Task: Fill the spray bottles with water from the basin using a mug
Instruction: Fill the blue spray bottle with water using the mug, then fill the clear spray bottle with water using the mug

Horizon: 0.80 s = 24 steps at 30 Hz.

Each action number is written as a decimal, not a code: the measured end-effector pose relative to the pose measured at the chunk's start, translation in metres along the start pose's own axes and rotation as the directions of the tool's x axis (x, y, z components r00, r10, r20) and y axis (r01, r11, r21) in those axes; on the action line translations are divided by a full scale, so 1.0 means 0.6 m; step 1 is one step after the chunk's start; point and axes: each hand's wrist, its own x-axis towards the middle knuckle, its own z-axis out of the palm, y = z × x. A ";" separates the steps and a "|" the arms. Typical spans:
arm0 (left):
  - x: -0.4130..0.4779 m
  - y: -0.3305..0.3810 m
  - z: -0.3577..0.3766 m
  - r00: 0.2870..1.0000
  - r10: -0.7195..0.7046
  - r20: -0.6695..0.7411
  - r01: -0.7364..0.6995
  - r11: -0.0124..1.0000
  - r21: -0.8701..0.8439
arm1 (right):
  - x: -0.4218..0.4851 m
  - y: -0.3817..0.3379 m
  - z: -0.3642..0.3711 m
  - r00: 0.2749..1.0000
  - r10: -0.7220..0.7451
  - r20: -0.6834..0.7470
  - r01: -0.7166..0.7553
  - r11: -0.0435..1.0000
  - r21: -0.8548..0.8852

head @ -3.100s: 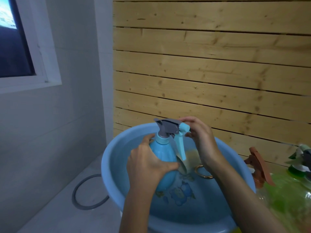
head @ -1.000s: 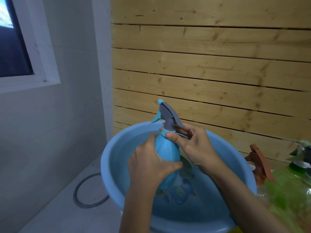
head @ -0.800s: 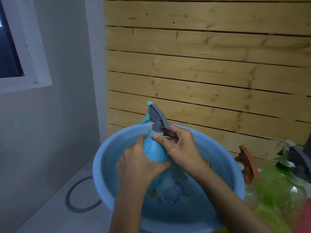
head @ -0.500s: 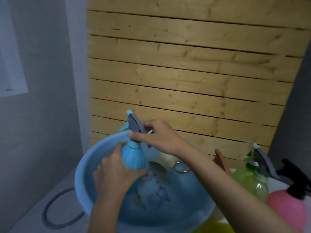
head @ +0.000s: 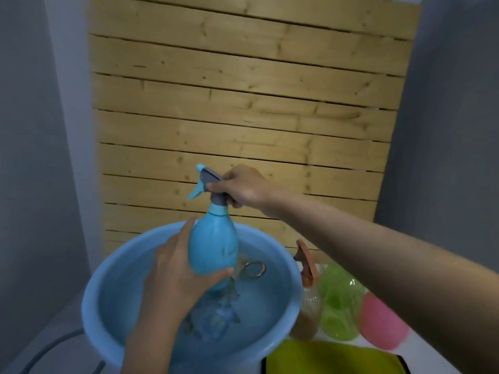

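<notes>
Since half second before: lifted blue spray bottle (head: 213, 249) higher above basin (head: 91, 300), right hand (head: 241, 188) shifted onto trigger head (head: 209, 182). Read that as cap back on, this bottle likely filled. Left hand (head: 175, 276) clamped round belly, right gripped head. Long axis near upright, nozzle pointed left. Mug (head: 252, 269) lay in water.

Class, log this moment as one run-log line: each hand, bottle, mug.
left hand: holds blue spray bottle body | right hand: grips its trigger head | bottle: upright over basin | mug: in basin water
</notes>
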 end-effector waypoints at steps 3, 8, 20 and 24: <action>-0.006 -0.002 0.017 0.994 0.109 -0.014 -0.108 0.993 0.039 | 0.006 -0.002 -0.050 0.996 0.012 -0.090 -0.013 1.000 -0.012; -0.022 0.010 0.044 0.985 0.172 0.004 -0.172 0.980 0.097 | 0.025 0.015 -0.118 0.970 0.050 -0.240 -0.072 0.994 -0.084; -0.028 0.018 0.053 0.977 0.140 0.158 -0.180 0.945 0.273 | 0.053 0.132 -0.169 0.843 0.143 -0.518 -0.286 0.936 -0.208; -0.028 0.010 0.050 0.981 0.105 0.163 -0.146 0.954 0.261 | 0.058 0.180 -0.175 0.814 0.167 -0.557 -0.359 0.898 -0.256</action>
